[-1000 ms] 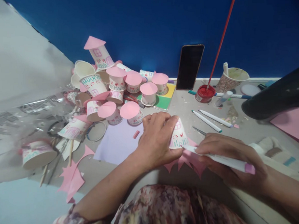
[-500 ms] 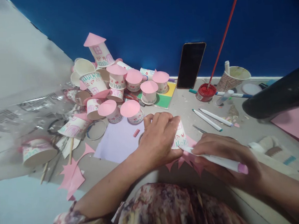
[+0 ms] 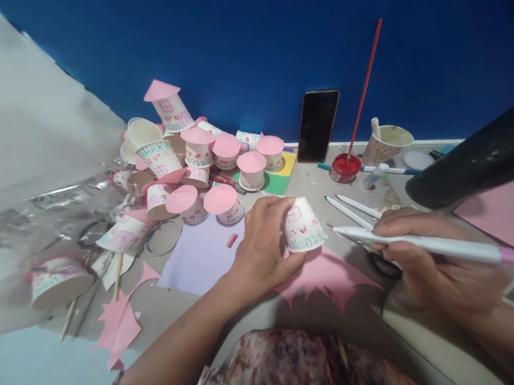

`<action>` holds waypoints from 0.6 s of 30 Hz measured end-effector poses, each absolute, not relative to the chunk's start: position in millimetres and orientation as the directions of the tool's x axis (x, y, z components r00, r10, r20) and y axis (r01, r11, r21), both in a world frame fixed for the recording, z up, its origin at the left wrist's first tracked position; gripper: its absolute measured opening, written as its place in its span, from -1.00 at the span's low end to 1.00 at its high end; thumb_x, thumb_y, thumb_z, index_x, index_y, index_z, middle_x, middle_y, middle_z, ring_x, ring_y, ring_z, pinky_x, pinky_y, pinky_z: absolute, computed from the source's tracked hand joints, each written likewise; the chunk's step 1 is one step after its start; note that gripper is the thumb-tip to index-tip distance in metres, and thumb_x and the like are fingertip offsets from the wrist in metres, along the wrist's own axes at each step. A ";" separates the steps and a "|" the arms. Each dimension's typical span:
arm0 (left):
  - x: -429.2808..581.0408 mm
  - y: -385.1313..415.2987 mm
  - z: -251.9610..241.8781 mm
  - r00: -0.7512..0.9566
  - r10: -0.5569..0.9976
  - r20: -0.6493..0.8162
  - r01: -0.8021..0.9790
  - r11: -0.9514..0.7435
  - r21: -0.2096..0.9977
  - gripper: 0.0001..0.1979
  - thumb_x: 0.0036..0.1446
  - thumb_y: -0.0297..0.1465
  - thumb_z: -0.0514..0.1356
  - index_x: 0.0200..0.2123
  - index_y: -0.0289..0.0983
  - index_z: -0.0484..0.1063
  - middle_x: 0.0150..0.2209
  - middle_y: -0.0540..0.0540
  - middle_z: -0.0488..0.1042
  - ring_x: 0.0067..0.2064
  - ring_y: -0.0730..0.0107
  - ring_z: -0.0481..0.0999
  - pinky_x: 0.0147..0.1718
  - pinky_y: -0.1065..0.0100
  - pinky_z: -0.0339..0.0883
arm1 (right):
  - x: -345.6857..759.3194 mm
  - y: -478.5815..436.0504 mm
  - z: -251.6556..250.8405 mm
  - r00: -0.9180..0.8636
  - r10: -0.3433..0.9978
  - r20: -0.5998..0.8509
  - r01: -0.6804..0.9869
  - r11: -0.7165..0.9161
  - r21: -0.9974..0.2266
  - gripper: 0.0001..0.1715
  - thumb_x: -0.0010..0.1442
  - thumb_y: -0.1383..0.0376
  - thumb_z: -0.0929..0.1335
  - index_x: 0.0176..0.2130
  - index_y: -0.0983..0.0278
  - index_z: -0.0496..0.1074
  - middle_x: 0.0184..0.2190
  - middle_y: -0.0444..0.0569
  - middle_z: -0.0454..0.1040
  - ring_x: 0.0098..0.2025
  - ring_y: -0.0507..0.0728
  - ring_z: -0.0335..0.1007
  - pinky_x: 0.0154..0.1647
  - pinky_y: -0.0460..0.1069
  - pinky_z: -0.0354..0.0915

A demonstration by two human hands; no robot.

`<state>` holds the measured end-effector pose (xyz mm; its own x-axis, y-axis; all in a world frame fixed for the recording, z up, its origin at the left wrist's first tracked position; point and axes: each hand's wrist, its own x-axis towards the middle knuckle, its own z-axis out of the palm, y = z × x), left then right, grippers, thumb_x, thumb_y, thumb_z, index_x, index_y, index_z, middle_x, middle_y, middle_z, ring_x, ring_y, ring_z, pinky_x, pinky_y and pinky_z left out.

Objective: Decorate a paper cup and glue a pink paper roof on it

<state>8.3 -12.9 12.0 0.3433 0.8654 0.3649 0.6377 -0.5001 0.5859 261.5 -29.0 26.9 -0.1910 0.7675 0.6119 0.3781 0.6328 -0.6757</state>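
— Left hand first: pinching what?

— Pinching a paper cup between thumb and fingers, with thumb low near the rim, over the pink paper. (Resting or lifted clear? Cannot tell.)

— And with the right hand?

— Gripping a marker between thumb and bent fingers, with nib just beside the rim, seemingly apart from it.

— How to draw cleanly on such a curved wall?

— Hold firmly, but lightly enough to spare what is probably soft paper. Turn the cup to meet the nib instead of reaching round. Steady the drawing wrist, and keep fingertips off fresh ink.

— Pointing which way?

— Upside down: narrow base up, wide rim down, with long axis near upright, leaning slightly left.

— And the marker?

— Lying crosswise, nib toward the cup, lilac end out to the right.
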 end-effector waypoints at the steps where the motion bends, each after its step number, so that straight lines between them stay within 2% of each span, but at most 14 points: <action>1: 7.2 -11.7 10.8 0.303 0.887 0.347 0.599 -0.461 0.655 -0.27 0.06 -0.40 0.34 0.29 -0.21 0.18 0.18 -0.30 0.34 0.24 -0.05 0.36 0.20 -0.09 0.28 | 264.3 -28.4 25.9 -0.115 0.781 0.614 0.402 0.602 -0.691 -0.87 0.29 0.40 0.42 -0.16 0.21 0.57 -0.38 -0.06 0.59 -0.34 0.11 0.55 -0.30 -0.01 0.45; 3: 5.2 -8.5 7.3 0.251 0.925 0.285 0.495 -0.376 0.783 -0.21 0.05 -0.45 0.32 0.34 -0.15 0.14 0.25 -0.27 0.29 0.30 -0.01 0.33 0.28 -0.09 0.25 | 268.3 -27.0 23.8 -0.017 0.808 0.589 0.436 0.536 -0.723 -0.87 0.30 0.37 0.42 -0.15 0.18 0.58 -0.42 -0.10 0.58 -0.42 0.08 0.52 -0.40 -0.04 0.42; 5: 4.6 -4.2 2.7 0.260 0.939 0.223 0.333 -0.304 0.892 -0.22 0.07 -0.46 0.32 0.34 -0.11 0.15 0.31 -0.25 0.25 0.36 0.01 0.31 0.33 -0.08 0.23 | 270.2 -25.7 22.1 -0.006 0.832 0.554 0.464 0.493 -0.736 -0.91 0.31 0.33 0.42 -0.18 0.16 0.58 -0.43 -0.12 0.59 -0.48 0.07 0.51 -0.49 -0.06 0.40; 7: 5.7 0.2 -1.6 0.291 0.939 0.184 0.168 -0.239 0.956 -0.28 0.10 -0.43 0.31 0.30 -0.12 0.16 0.32 -0.27 0.26 0.38 -0.01 0.31 0.33 -0.07 0.26 | 271.1 -24.7 21.2 -0.029 0.832 0.554 0.482 0.497 -0.721 -0.94 0.30 0.29 0.44 -0.21 0.15 0.58 -0.40 -0.12 0.61 -0.46 0.08 0.54 -0.49 -0.08 0.42; 9: 8.4 3.6 -4.6 0.298 0.943 0.145 0.079 -0.176 0.981 -0.30 0.10 -0.38 0.32 0.27 -0.13 0.13 0.31 -0.31 0.30 0.38 -0.03 0.33 0.28 -0.07 0.33 | 271.6 -24.0 20.6 -0.051 0.832 0.552 0.494 0.502 -0.710 -0.95 0.31 0.26 0.44 -0.21 0.14 0.58 -0.40 -0.12 0.62 -0.43 0.09 0.57 -0.44 -0.08 0.46; 15: 13.9 4.3 -8.0 0.288 0.952 0.103 0.063 -0.126 0.990 -0.30 0.14 -0.31 0.30 0.27 -0.11 0.03 0.37 -0.34 0.22 0.36 -0.01 0.36 0.15 0.01 0.46 | 274.5 -23.2 16.2 -0.060 0.839 0.540 0.487 0.497 -0.718 -0.93 0.34 0.22 0.42 -0.20 0.15 0.54 -0.42 -0.15 0.60 -0.44 0.07 0.56 -0.47 -0.10 0.43; 18: 12.7 2.9 -10.7 0.298 0.946 0.131 0.093 -0.166 0.982 -0.30 0.14 -0.35 0.29 0.28 -0.08 0.04 0.37 -0.32 0.21 0.36 0.01 0.36 0.17 -0.01 0.44 | 275.1 -24.0 15.8 -0.077 0.845 0.529 0.451 0.503 -0.738 -0.94 0.35 0.23 0.42 -0.18 0.14 0.54 -0.42 -0.15 0.58 -0.43 0.08 0.56 -0.47 -0.10 0.42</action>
<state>12.7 2.9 -10.7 0.2979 0.9455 0.1314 0.0934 -0.1659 0.9817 275.1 -24.0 15.8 -0.0772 0.8453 0.5287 0.4512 0.5025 -0.7375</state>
